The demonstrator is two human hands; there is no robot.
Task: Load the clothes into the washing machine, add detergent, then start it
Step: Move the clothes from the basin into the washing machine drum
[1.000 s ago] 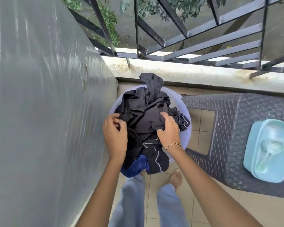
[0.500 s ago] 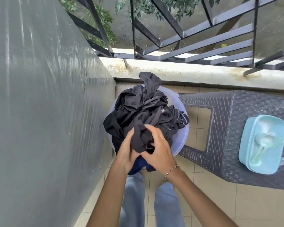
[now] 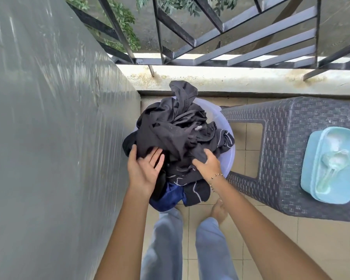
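Hands have parted: our left hand [image 3: 144, 170] now lies open on the clothes [image 3: 178, 136] w/ right hand [image 3: 207, 162] gripping them. Clothes are in the basin [image 3: 227, 158], so loading hasn't begun.

Dark clothes [image 3: 176, 130] heaped in a pale basin [image 3: 227, 158] — crumpled, overhanging its rim
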